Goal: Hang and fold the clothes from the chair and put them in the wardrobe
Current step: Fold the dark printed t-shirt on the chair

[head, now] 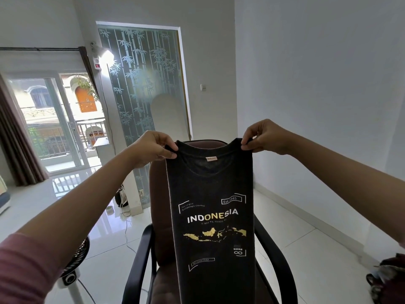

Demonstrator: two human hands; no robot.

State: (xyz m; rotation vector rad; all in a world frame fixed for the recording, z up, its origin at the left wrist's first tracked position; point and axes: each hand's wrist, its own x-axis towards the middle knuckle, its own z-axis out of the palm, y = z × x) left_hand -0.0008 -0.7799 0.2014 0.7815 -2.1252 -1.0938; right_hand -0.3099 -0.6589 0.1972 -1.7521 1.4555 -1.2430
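Head view: a person stands facing a dark brown office chair (pixel 160 216) and holds up a black T-shirt (pixel 211 238) with both arms stretched forward. The left hand (pixel 153 148) pinches the shirt's top corner between thumb and curled fingers, pressed together on the cloth. The right hand (pixel 266 137) pinches the opposite top corner the same way, fingertips closed on the fabric. Between the two sets of fingers runs the neckline, with a small label just below its middle. The shirt hangs straight down from the fingers in a narrow panel, sides folded back, in front of the chair's backrest and seat; its lower end runs out of the frame. Well below the fingers the print reads "INDONESIA" in white and yellow, above a gold map. A pink sleeve (pixel 28 270) covers the left upper arm. Beyond the left fingers stands a frosted glass door (pixel 140 84) patterned with bamboo; further left, a sliding balcony door (pixel 52 121) and a brown curtain (pixel 17 139). Below the left forearm, a fan (pixel 76 260) stands on the glossy white tile floor (pixel 306 249).
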